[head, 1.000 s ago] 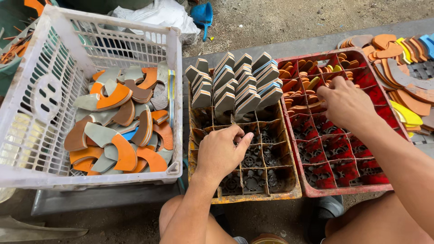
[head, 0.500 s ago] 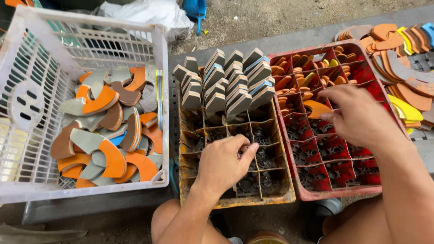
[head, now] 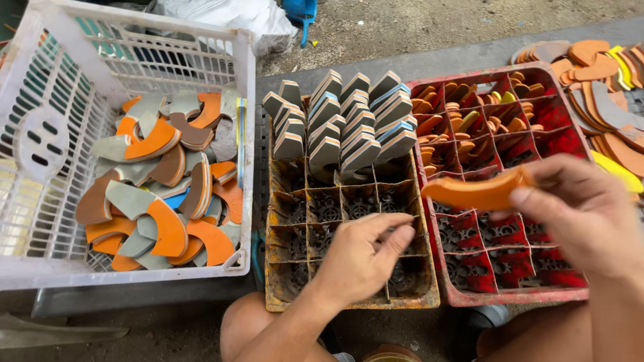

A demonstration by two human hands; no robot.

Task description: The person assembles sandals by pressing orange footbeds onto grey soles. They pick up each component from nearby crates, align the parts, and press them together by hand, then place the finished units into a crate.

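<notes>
My right hand (head: 577, 214) pinches a curved orange sole-shaped piece (head: 473, 192) and holds it level above the red divided crate (head: 513, 297). The crate's far cells hold small orange pieces (head: 469, 110); its near cells show only bare grid. My left hand (head: 365, 258) rests on the dividers of the yellow divided crate (head: 276, 295), fingers drawn together, with nothing visible in it. Grey wedge-shaped pieces (head: 349, 121) stand in rows in that crate's far cells.
A white plastic basket (head: 40, 141) on the left holds several curved orange, grey and brown pieces (head: 161, 194). More loose curved pieces (head: 604, 74) lie at the far right. A white bag (head: 228, 13) and a blue object (head: 302, 10) lie on the dirt ground behind.
My right hand has lifted out of the red crate toward me with the orange curved piece in it. My left hand stayed on the yellow crate. The view shifted right.
</notes>
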